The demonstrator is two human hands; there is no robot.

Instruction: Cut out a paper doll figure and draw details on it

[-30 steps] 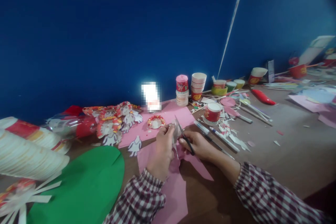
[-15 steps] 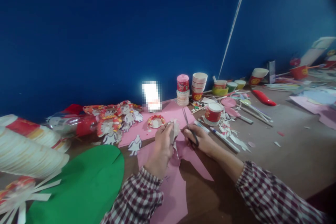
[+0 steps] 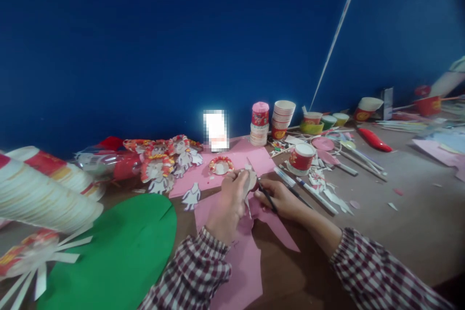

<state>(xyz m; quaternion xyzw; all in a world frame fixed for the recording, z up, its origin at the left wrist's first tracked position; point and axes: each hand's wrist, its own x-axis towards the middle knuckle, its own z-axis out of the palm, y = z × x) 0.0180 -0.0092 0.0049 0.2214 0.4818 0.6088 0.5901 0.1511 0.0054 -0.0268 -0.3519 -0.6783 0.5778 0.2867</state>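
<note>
A small piece of white paper [image 3: 250, 180] is pinched in my left hand [image 3: 232, 201], above pink paper [image 3: 236, 266] on the table. My right hand [image 3: 281, 198] is closed on dark-handled scissors [image 3: 268, 195], whose blades point up and left beside the white piece. Whether the blades touch the paper is hard to see. Just beyond my hands lies a round ring with a red and yellow rim [image 3: 221, 166] on another pink sheet [image 3: 240, 155]. A white paper figure [image 3: 191, 197] rests left of my left hand.
Large stacked paper cups [image 3: 47, 193] and a green oval sheet [image 3: 116, 252] are at the left. Decorated figures [image 3: 158, 167] lie behind. To the right are a red cup [image 3: 302, 157], paper scraps [image 3: 329, 189], pens [image 3: 317, 196], cup stacks [image 3: 284, 118] and a red pouch [image 3: 374, 140].
The view has shifted slightly, so the table items appear further right. The white piece has turned in my left hand, and the scissor blades look less spread and partly hidden behind it.
</note>
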